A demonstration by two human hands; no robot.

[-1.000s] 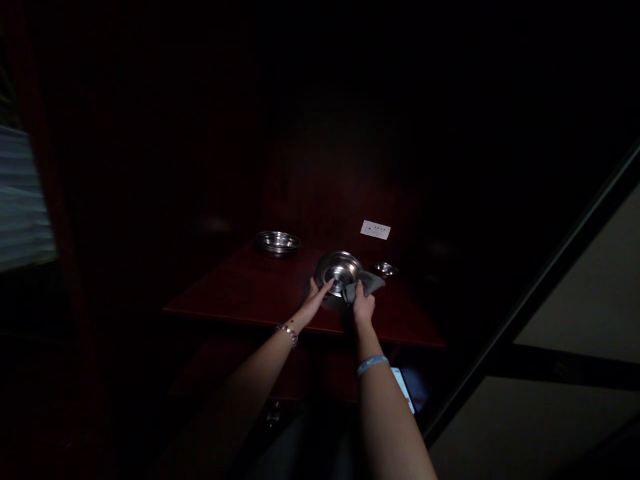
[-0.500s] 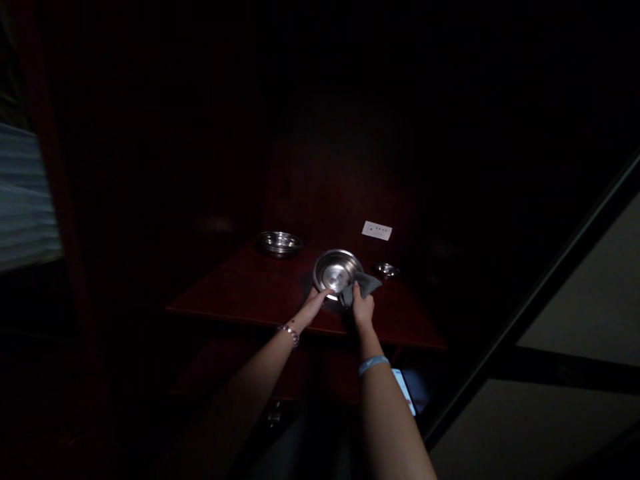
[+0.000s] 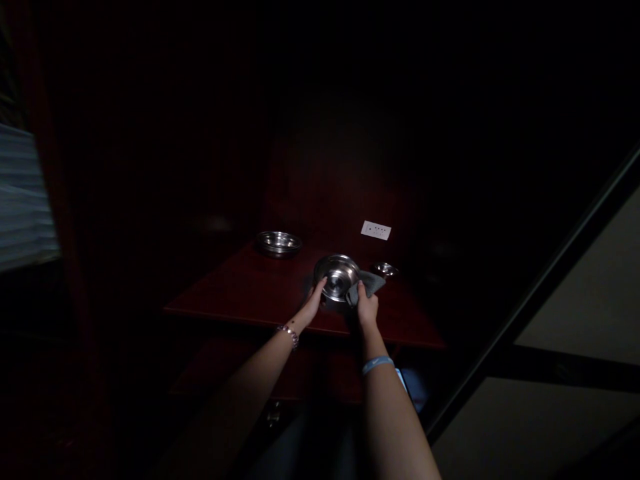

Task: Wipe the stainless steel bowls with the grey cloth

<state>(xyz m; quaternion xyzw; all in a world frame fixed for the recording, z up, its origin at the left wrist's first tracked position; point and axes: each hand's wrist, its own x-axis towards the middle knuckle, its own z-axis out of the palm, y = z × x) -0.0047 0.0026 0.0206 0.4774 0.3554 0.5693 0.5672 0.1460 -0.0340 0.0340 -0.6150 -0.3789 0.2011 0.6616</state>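
Observation:
A shiny steel bowl is held above the dark red shelf, tilted towards me. My left hand grips it at the lower left, the thumb lying over the metal and the other fingers mostly hidden. In my right hand is a grey cloth, pressed to the bowl's right side with the thumb on top. Behind and to the left sits a stack of steel bowls. A smaller steel dish lies to the right, just beyond the cloth.
The red wooden shelf runs under both hands, with a lower shelf beneath it. A white socket plate is on the back wall. A lit phone screen shows beside my right forearm. The surroundings are very dark.
The bowl has turned in my hands and its tilt has changed. My left thumb sits higher on it, and my right hand with the cloth has shifted slightly right.

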